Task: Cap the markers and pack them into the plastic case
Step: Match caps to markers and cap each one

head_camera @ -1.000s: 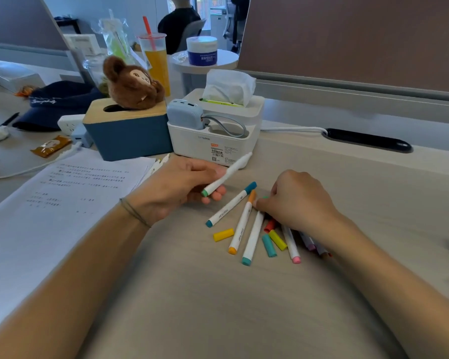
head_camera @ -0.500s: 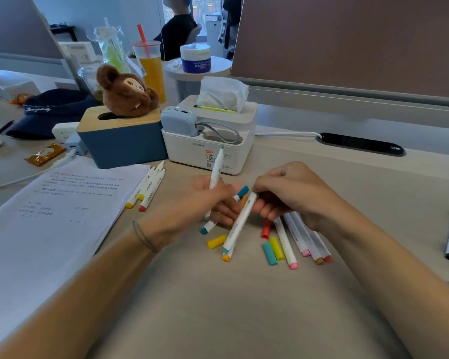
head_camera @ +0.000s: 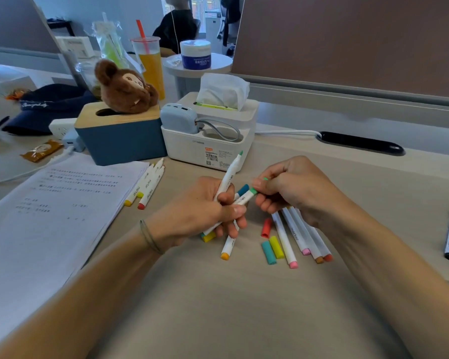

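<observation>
1. The left hand (head_camera: 205, 211) grips two markers at once: an upright green-tipped marker (head_camera: 227, 178) and a second marker (head_camera: 240, 200) angled toward the right hand (head_camera: 290, 187), whose curled fingers seem to pinch a green cap (head_camera: 254, 190) at its end.
2. Line the cap up straight with the barrel, then push until it seats.
3. Brace the second marker with the thumb so it cannot slide.
4. Loose caps (head_camera: 271, 248) and more markers (head_camera: 302, 235) lie on the surface (head_camera: 244, 307) just below the right hand; match colours next.
5. No plastic case is visible.
</observation>
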Demonstrator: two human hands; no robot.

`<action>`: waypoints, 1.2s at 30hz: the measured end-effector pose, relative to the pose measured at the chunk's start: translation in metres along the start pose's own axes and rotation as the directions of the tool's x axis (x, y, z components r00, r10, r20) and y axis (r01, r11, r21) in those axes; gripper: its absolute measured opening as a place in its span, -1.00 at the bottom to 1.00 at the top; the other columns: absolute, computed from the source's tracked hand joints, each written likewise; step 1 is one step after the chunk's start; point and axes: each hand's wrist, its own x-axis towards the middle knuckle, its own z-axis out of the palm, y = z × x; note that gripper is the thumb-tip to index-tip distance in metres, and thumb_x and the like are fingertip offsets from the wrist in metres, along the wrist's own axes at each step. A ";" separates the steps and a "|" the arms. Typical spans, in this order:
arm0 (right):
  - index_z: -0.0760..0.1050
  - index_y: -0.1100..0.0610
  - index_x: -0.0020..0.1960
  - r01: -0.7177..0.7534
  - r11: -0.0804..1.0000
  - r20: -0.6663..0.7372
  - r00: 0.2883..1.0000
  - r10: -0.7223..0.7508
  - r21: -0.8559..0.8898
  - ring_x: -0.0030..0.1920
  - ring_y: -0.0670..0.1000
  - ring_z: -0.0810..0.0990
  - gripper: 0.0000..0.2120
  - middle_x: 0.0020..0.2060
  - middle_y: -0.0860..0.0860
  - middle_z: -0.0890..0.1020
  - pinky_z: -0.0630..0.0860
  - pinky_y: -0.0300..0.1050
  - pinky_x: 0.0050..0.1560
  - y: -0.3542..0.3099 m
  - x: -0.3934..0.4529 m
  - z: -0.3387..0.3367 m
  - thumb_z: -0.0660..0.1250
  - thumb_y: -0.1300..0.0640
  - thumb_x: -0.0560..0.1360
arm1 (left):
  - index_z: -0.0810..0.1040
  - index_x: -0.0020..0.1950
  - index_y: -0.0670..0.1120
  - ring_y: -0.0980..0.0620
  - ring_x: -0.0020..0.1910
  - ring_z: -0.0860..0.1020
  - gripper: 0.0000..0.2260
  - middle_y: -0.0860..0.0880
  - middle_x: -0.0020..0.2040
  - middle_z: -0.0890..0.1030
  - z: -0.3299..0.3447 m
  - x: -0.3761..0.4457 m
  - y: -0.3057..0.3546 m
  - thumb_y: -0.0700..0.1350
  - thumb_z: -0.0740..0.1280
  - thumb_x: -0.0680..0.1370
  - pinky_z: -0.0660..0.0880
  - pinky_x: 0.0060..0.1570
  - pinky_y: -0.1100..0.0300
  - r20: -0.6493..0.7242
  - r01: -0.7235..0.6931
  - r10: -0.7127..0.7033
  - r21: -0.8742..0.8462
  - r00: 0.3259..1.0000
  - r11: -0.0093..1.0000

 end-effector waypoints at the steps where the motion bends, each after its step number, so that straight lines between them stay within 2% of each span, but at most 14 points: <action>1: 0.64 0.36 -0.13 -0.012 1.000 0.002 1.000 0.012 0.000 -0.52 -0.03 0.56 -0.87 -0.47 0.12 0.64 0.56 -0.24 -0.46 -0.001 0.000 0.001 0.42 0.30 0.56 | 0.24 -0.31 -0.03 -0.04 -0.35 0.63 -0.61 -0.16 -0.25 0.68 0.000 -0.001 0.000 -0.32 0.32 0.61 0.49 -0.43 0.24 -0.001 0.006 -0.006 0.009 1.000 1.000; 7: 0.67 0.35 -0.16 -0.025 0.999 -0.040 0.999 0.024 -0.026 -0.50 0.00 0.56 -0.80 -0.46 0.13 0.64 0.54 -0.22 -0.45 -0.003 -0.002 0.000 0.49 0.20 0.52 | 0.24 -0.31 -0.04 0.00 -0.40 0.61 -0.61 -0.12 -0.30 0.66 0.000 0.000 0.003 -0.32 0.29 0.62 0.46 -0.44 0.22 -0.031 0.012 -0.011 0.037 0.999 0.999; 12: 0.65 0.36 -0.13 -0.050 0.999 -0.010 0.999 0.050 -0.009 -0.52 -0.02 0.57 -0.87 -0.46 0.13 0.65 0.58 -0.25 -0.45 -0.004 -0.004 0.000 0.43 0.29 0.55 | 0.25 -0.31 -0.04 0.04 -0.42 0.59 -0.62 -0.13 -0.30 0.64 -0.001 -0.001 0.003 -0.32 0.30 0.61 0.45 -0.46 0.25 -0.032 0.049 -0.047 0.047 0.998 0.998; 17: 0.68 0.36 -0.15 -0.040 0.998 -0.040 0.998 0.038 -0.057 -0.51 -0.01 0.56 -0.81 -0.46 0.14 0.65 0.54 -0.24 -0.47 -0.006 -0.003 0.003 0.47 0.22 0.53 | 0.25 -0.30 -0.03 0.05 -0.43 0.58 -0.62 -0.12 -0.31 0.63 0.000 -0.002 0.004 -0.32 0.28 0.62 0.44 -0.46 0.26 -0.029 0.050 -0.049 0.064 0.998 0.997; 23: 0.65 0.34 -0.16 -0.080 0.996 0.010 0.997 0.080 0.026 -0.51 -0.01 0.56 -0.87 -0.46 0.14 0.64 0.57 -0.25 -0.47 -0.007 -0.003 0.000 0.41 0.32 0.54 | 0.24 -0.30 -0.03 0.05 -0.45 0.54 -0.61 -0.12 -0.33 0.63 -0.004 -0.004 0.007 -0.33 0.30 0.61 0.41 -0.49 0.28 -0.018 0.051 -0.050 0.061 0.999 0.997; 26: 0.67 0.34 -0.20 0.018 0.990 -0.161 0.986 -0.041 -0.138 -0.48 0.03 0.60 -0.85 -0.43 0.16 0.67 0.58 -0.20 -0.44 0.001 0.001 -0.009 0.45 0.29 0.52 | 0.28 -0.27 -0.04 0.07 -0.45 0.57 -0.66 -0.08 -0.35 0.64 -0.006 -0.003 0.004 -0.28 0.32 0.61 0.48 -0.44 0.27 -0.067 0.090 -0.081 0.144 0.994 0.985; 28: 0.68 0.30 -0.19 0.112 0.988 -0.247 0.959 -0.135 -0.106 -0.43 0.04 0.62 -0.87 -0.41 0.14 0.69 0.58 -0.22 -0.40 0.005 0.002 -0.023 0.44 0.29 0.53 | 0.28 -0.25 -0.04 0.07 -0.45 0.58 -0.68 -0.06 -0.35 0.65 -0.010 -0.003 0.004 -0.26 0.33 0.61 0.48 -0.43 0.27 -0.091 0.113 -0.099 0.160 0.991 0.981; 30: 0.69 0.25 -0.14 0.161 0.986 -0.237 0.960 -0.148 0.034 -0.38 0.00 0.61 -0.88 -0.37 0.11 0.69 0.59 -0.24 -0.33 0.006 0.003 -0.035 0.43 0.27 0.55 | 0.28 -0.25 -0.04 0.06 -0.46 0.56 -0.68 -0.06 -0.34 0.66 -0.014 -0.002 0.005 -0.25 0.33 0.62 0.45 -0.46 0.28 -0.064 0.113 -0.103 0.178 0.993 0.978; 32: 0.71 0.21 -0.12 0.148 0.984 -0.181 0.975 -0.129 0.095 -0.32 -0.03 0.61 -0.88 -0.31 0.12 0.70 0.59 -0.25 -0.25 0.007 0.003 -0.040 0.42 0.23 0.56 | 0.28 -0.25 -0.04 0.07 -0.49 0.51 -0.68 -0.06 -0.33 0.65 -0.013 -0.002 0.005 -0.25 0.32 0.62 0.42 -0.49 0.30 -0.013 0.098 -0.097 0.216 0.995 0.971; 36: 0.71 0.15 -0.11 0.218 0.976 -0.170 0.961 -0.218 -0.015 -0.28 -0.06 0.66 -0.90 -0.25 0.10 0.74 0.62 -0.26 -0.23 0.012 0.001 -0.033 0.43 0.19 0.55 | 0.33 -0.21 -0.07 0.11 -0.51 0.42 -0.75 -0.05 -0.32 0.62 -0.007 -0.002 0.005 -0.24 0.31 0.61 0.43 -0.45 0.32 0.031 0.095 -0.109 0.294 0.994 0.951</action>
